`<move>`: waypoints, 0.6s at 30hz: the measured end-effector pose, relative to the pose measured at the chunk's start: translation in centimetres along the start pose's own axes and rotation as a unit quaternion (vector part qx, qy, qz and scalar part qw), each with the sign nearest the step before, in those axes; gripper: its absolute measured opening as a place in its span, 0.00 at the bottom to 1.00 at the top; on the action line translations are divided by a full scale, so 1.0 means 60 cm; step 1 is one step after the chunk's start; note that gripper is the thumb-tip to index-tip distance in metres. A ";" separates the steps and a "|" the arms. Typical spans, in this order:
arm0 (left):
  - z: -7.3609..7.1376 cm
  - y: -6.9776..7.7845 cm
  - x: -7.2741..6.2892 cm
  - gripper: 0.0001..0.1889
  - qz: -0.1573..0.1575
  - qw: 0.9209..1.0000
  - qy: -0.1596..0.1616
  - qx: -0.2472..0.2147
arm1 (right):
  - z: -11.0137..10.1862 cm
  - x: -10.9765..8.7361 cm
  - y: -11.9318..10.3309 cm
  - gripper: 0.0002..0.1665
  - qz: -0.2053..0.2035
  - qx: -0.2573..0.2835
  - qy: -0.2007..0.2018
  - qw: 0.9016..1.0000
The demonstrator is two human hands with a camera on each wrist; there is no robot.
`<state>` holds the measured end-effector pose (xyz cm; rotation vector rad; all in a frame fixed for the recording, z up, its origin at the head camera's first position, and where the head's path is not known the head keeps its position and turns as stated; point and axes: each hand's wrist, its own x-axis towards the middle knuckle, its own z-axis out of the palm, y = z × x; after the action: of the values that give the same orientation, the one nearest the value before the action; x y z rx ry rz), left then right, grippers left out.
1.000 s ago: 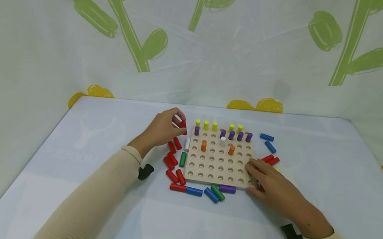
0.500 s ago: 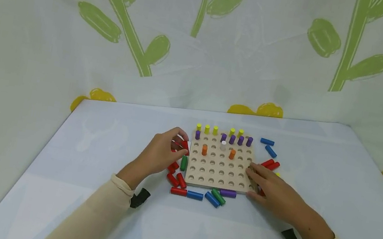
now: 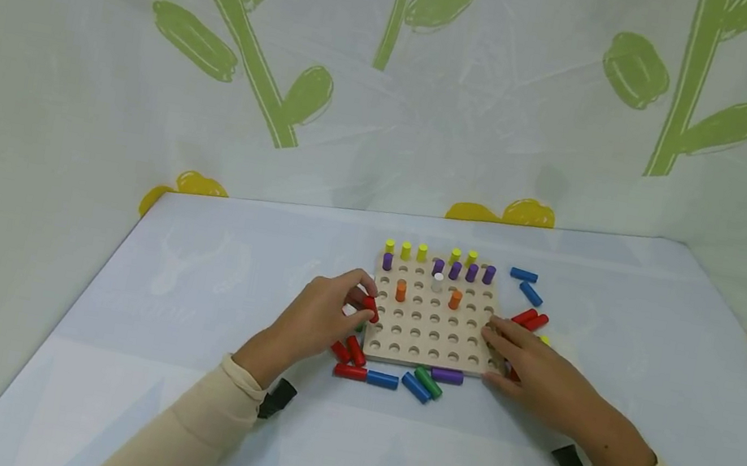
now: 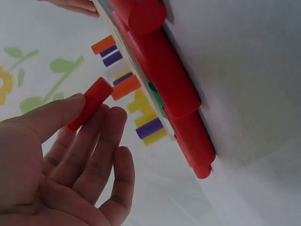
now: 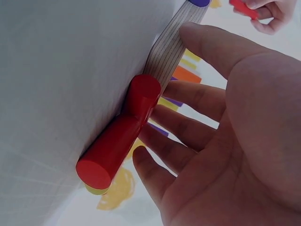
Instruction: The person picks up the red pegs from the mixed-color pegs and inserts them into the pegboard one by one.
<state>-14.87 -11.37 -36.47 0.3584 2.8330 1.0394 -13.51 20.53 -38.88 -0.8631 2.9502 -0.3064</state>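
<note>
Taking the peg board [image 3: 422, 342] as a clock with 12 at the far side, five loose pegs lie along its near edge on the table [image 3: 337, 450]. From 7 o'clock round to 5 they are a red peg [image 3: 350, 372], two blue pegs [image 3: 416, 388], a green peg [image 3: 428, 382] and a purple peg [image 3: 447, 376]. At 8 o'clock two slanting red pegs [image 3: 356, 350] show; more are partly hidden by the left hand [image 3: 313, 315]. That hand, at 9, pinches one held peg [image 3: 370, 309], red, between thumb and fingers, the other fingers loosely bent and apart. The right hand [image 3: 532, 367], at 4, rests at the board's edge, fingers spread. Two side pegs [image 3: 536, 322], red, lie at 3 and two far pegs [image 3: 530, 294], blue, at 2. Standing in the holes are two orange pegs [image 3: 455, 299], one white peg [image 3: 437, 282], five purple ones [image 3: 472, 273] and, farthest, five yellow ones [image 3: 406, 251].

Half a second ago the held peg was just outside the left edge; now it is over that edge and closer to the person. The right hand has barely shifted.

The held peg's long axis tilts, upper end toward 11, lower toward 5; whether it touches the board I cannot tell.
</note>
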 end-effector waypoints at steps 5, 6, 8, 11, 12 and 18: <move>0.009 0.003 0.002 0.15 -0.008 1.000 -0.012 0.018 | 0.001 0.000 0.001 0.39 -0.002 -0.003 0.002 1.000; 0.011 0.003 0.003 0.15 -0.007 1.000 -0.012 0.024 | 0.001 0.000 0.001 0.39 -0.001 -0.003 0.002 1.000; 0.014 0.002 0.003 0.14 -0.006 0.999 -0.013 0.030 | 0.001 0.000 0.000 0.39 0.002 -0.002 0.000 1.000; 0.018 0.001 0.003 0.14 -0.004 0.999 -0.013 0.036 | 0.001 0.000 0.000 0.40 0.006 -0.001 -0.001 1.000; 0.018 0.002 0.003 0.14 -0.005 0.999 -0.014 0.037 | 0.001 0.000 0.000 0.40 0.006 -0.001 -0.001 1.000; 0.023 0.003 0.002 0.14 -0.003 0.999 -0.016 0.046 | 0.002 0.001 0.000 0.39 0.005 -0.001 0.001 1.000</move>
<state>-14.69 -10.37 -37.42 0.3721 2.8577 0.8943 -13.56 20.46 -39.01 -0.8494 2.9555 -0.3039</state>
